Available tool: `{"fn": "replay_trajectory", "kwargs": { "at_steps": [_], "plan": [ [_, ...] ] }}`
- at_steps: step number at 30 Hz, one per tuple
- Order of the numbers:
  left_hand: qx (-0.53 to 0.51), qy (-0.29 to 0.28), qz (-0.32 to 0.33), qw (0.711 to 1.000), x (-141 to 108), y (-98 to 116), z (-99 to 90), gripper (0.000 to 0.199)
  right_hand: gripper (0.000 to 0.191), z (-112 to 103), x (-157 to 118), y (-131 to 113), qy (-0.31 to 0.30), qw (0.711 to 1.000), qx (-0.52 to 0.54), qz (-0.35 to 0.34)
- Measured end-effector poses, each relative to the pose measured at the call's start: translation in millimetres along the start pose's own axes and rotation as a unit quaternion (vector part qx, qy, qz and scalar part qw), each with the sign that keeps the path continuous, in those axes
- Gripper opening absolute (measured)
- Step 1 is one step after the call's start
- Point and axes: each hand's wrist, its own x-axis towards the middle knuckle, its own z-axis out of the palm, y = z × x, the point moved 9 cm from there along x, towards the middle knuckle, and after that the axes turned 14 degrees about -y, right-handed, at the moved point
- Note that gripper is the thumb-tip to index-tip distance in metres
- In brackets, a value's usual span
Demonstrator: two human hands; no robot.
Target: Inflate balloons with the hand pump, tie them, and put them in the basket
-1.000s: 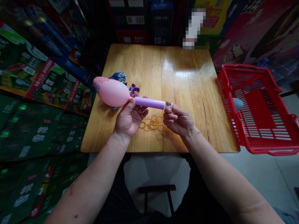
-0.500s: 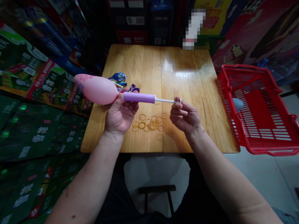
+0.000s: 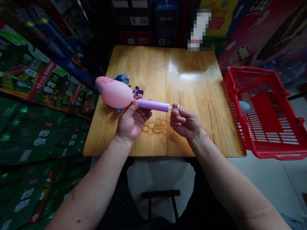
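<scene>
A purple hand balloon pump (image 3: 153,105) lies level between my hands above the table. On its left end sits a partly inflated pink balloon (image 3: 115,92) with a printed pattern at its tip. My left hand (image 3: 131,119) is closed where the balloon's neck meets the pump, gripping both. The fingers of my right hand (image 3: 183,119) are closed on the white ring handle at the pump's other end, and the rod is almost fully inside the barrel. Beneath them, several tan rubber bands (image 3: 157,127) are scattered. Behind the pink balloon lie deflated blue and purple balloons (image 3: 137,91).
The wooden table (image 3: 192,80) spans the middle. At its right stands a red basket (image 3: 263,153) with a light blue balloon (image 3: 244,107) inside. Green cartons (image 3: 40,137) are stacked along the left, with dark boxes (image 3: 140,22) at the back. Below is a small stool (image 3: 161,193).
The pump rod has slid into the barrel. My left hand, pump and pink balloon have moved right, and my right hand has moved slightly left.
</scene>
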Motion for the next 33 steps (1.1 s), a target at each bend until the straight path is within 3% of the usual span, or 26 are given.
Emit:
{"fn": "replay_trajectory", "kwargs": {
  "at_steps": [5,9,12,20,27,33],
  "plan": [
    [0.021,0.033,0.048,0.998,-0.8,13.4,-7.7,0.032,0.022,-6.5,-3.3,-17.5,0.011,0.999,-0.015,-0.041],
    [-0.002,-0.001,-0.007,1.000,-4.6,-10.3,6.5,0.031,0.018,-11.0,-0.1,3.2,0.019,1.000,-0.004,-0.008],
    [-0.013,0.002,-0.008,1.000,-5.4,-14.8,8.9,0.029,0.013,-4.4,3.9,12.9,-0.019,1.000,0.009,0.002],
    [0.000,0.037,0.061,0.997,1.3,18.2,-11.2,0.027,0.017,-5.1,-1.7,-19.9,-0.003,0.998,-0.055,-0.035],
    [-0.008,0.006,-0.013,1.000,-5.4,-15.9,6.5,0.030,0.017,-8.1,0.9,10.5,0.022,1.000,0.002,0.008],
    [0.000,0.019,0.003,1.000,-0.5,-4.3,1.0,0.031,0.012,-4.6,3.6,0.6,0.007,1.000,-0.030,-0.001]
  ]
}}
